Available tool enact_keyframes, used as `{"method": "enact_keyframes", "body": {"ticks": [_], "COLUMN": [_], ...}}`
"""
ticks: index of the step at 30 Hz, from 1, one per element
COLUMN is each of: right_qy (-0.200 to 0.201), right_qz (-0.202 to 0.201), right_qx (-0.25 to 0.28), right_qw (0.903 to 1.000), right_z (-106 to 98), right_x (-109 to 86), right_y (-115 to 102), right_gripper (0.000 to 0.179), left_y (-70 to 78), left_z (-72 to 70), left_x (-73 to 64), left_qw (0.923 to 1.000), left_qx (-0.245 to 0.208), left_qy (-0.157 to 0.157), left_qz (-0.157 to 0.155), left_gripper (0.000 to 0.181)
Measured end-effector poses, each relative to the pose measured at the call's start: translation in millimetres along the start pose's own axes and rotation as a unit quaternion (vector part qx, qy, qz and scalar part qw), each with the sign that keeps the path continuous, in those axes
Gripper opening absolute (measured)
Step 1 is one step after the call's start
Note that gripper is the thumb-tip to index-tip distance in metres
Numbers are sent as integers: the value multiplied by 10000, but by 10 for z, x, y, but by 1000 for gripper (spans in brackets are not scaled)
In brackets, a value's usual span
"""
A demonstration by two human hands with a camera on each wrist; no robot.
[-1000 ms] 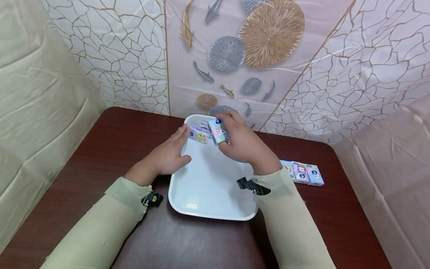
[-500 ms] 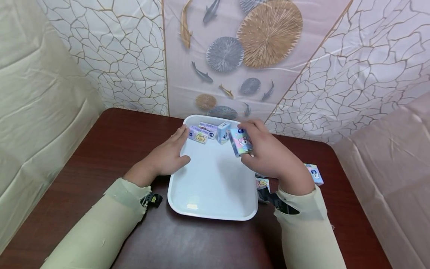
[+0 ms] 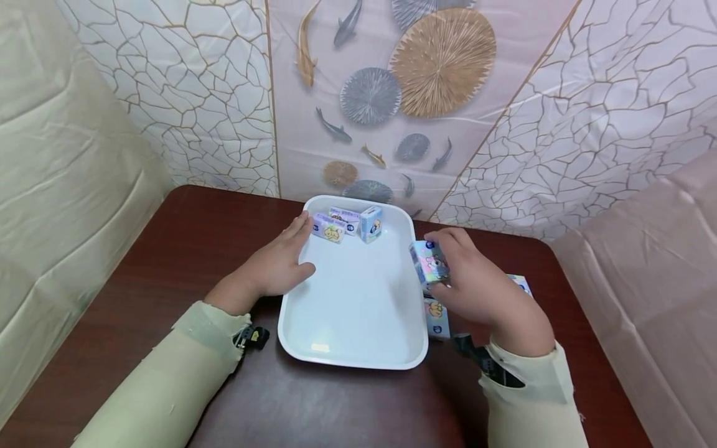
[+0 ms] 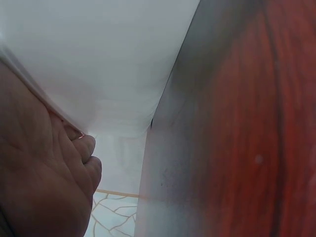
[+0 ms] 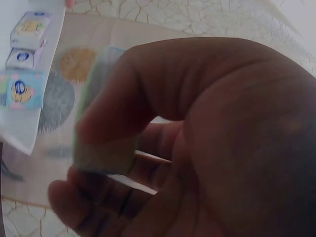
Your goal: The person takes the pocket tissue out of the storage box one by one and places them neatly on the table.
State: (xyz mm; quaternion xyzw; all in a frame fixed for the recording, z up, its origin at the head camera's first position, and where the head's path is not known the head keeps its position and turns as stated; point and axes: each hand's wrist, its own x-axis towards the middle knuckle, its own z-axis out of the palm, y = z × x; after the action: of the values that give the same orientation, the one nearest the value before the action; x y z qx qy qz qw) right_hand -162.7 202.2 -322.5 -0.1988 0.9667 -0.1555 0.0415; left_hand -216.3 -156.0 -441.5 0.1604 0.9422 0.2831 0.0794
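Observation:
My right hand (image 3: pixel 482 292) grips a small tissue pack (image 3: pixel 430 261) with a pastel cartoon print, above the right rim of the white tray (image 3: pixel 353 298). In the right wrist view, thumb and fingers pinch that pack (image 5: pixel 106 155), which is blurred. My left hand (image 3: pixel 266 264) rests against the tray's left rim, fingers extended. Part of its palm (image 4: pixel 44 163) shows beside the tray wall (image 4: pixel 108 64) in the left wrist view. At the tray's far end stand a purple pack (image 3: pixel 328 229), another purple-white pack (image 3: pixel 348 218) partly behind it, and a blue pack (image 3: pixel 371 224).
Beside the tray's right side lies another tissue pack (image 3: pixel 437 318), partly covered. One more pack (image 3: pixel 520 283) peeks out behind the right forearm. The dark red-brown table (image 3: pixel 207 230) meets a patterned cloth wall (image 3: pixel 213 99) at the back.
My right hand has carried its pack from the tray's far end rightward and toward me, over the right rim. The blue pack now stands uncovered in the tray. The left hand stays put.

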Motion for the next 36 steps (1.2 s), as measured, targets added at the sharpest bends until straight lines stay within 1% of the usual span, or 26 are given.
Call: {"method": "enact_keyframes", "body": {"ticks": [4, 9, 16, 25, 33, 36], "right_qy": [-137, -300, -322, -582, -680, -753], "right_qz": [268, 587, 744, 1065, 1230, 1355], "right_qx": [-92, -142, -403, -615, -728, -700], "right_qw": [9995, 9977, 9959, 9907, 9874, 9854], "right_z": [-11, -14, 33, 139, 247, 293], "right_x": [-123, -244, -378, -426, -475, -491], "right_y": [54, 116, 293, 417, 541, 593], "right_gripper": [79, 84, 82, 87, 83, 86], "left_y": [2, 4, -5, -8, -10, -14], "left_z": [1, 16, 24, 10, 24, 26], "left_x": [5, 4, 9, 1, 10, 9], "left_qw": [10000, 10000, 10000, 10000, 9999, 9999], "left_qx": [42, 41, 67, 80, 83, 62], "left_qy": [-21, 42, 63, 46, 63, 75], "left_qz": [10, -31, -34, 39, 17, 33], "left_gripper": [94, 94, 94, 94, 94, 94]}}
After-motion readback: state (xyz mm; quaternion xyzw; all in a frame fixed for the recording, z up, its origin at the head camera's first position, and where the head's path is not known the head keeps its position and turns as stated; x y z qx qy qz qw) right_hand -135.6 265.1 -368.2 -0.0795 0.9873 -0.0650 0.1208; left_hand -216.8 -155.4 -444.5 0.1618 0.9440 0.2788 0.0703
